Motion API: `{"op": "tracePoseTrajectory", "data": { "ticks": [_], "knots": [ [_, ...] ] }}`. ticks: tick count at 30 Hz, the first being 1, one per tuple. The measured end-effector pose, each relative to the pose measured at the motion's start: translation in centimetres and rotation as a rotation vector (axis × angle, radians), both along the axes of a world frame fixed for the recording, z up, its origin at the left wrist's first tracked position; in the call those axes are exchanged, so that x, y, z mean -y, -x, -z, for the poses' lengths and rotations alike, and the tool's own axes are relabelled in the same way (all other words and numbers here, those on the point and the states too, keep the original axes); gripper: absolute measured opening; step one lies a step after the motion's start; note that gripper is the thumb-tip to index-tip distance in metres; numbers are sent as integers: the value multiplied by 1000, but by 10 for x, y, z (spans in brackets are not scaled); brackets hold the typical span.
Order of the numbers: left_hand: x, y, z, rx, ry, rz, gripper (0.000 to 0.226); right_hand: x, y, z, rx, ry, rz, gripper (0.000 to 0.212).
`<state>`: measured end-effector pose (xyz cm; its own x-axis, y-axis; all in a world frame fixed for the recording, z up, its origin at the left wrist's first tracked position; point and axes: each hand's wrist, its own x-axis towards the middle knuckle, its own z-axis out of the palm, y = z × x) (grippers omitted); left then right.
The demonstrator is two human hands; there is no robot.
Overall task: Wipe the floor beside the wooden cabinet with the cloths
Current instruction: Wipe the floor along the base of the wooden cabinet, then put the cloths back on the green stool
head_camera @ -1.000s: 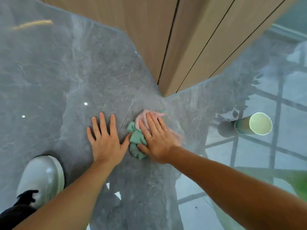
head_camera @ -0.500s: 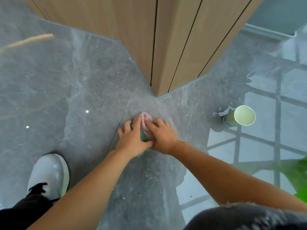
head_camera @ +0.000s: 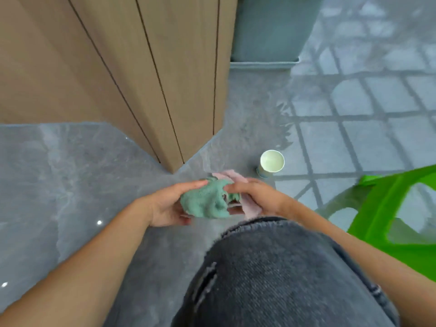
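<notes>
A bunched green cloth (head_camera: 207,200) is held above the grey marble floor (head_camera: 77,175), between both my hands. My left hand (head_camera: 168,204) cups it from the left with the palm turned up. My right hand (head_camera: 256,197) grips its right side and also holds a pink cloth (head_camera: 232,176), which shows behind and under the fingers. The corner of the wooden cabinet (head_camera: 174,109) stands just beyond the cloths.
A pale green paper cup (head_camera: 271,162) stands on the floor to the right of the cabinet corner. A bright green plastic chair (head_camera: 391,208) sits at the right edge. My knee in grey denim (head_camera: 283,274) fills the lower middle. A grey bin (head_camera: 271,29) stands behind the cabinet.
Both hands have lifted the green and pink cloths off the floor and drawn them toward my knee. The view has tilted up and swung right, so the cup and chair appear closer.
</notes>
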<state>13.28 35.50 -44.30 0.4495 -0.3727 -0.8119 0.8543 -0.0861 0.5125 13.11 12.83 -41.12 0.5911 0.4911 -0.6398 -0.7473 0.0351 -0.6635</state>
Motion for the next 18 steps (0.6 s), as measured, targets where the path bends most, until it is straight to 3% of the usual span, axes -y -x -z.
{"op": "tracePoseTrajectory", "data": {
  "ticks": [5, 11, 14, 18],
  "knots": [
    [95, -46, -38, 122, 188, 76, 37, 62, 14, -31, 170, -45, 434, 45],
    [189, -30, -83, 96, 475, 449, 51, 130, 92, -91, 297, -48, 783, 47],
    [229, 5, -146, 11, 604, 576, 40, 151, 141, -163, 297, 122, 867, 49],
    [275, 60, -259, -34, 577, 550, 49, 174, 194, -279, 302, 429, 986, 39]
  ]
}}
